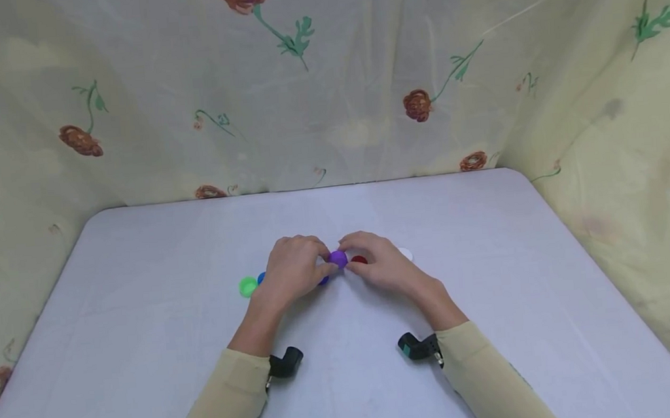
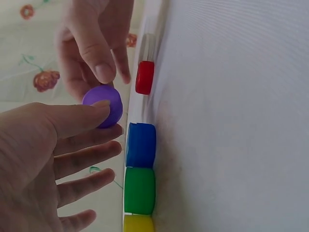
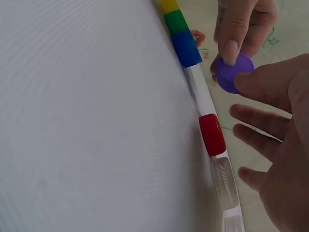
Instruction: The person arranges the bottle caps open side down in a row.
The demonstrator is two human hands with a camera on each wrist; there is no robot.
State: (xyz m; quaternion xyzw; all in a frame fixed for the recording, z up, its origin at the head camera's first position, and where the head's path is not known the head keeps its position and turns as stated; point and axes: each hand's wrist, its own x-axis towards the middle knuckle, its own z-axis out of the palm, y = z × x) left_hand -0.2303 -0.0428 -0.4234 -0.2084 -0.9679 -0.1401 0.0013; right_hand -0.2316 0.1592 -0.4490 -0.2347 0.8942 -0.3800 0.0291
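Both hands meet at a round purple cap (image 1: 338,259), held up over the table. The left hand (image 1: 295,268) pinches it between thumb and index finger, the thumb lying across its face in the left wrist view; the other fingers are spread. From the other side the right hand (image 1: 382,261) holds its edge, with the thumb tip over the cap's rim in the right wrist view. Below the hands stands a row of caps: yellow (image 2: 138,224), green (image 2: 140,191), blue (image 2: 141,145), then after a gap red (image 3: 212,135) and a clear ribbed one (image 3: 225,182).
A bright green cap (image 1: 248,286) lies left of the left hand, with a blue cap (image 1: 261,277) partly hidden beside it. Past the right hand shows a whitish cap (image 1: 406,254). A white cloth covers the table (image 1: 146,355); flowered curtains (image 1: 354,83) hang around it.
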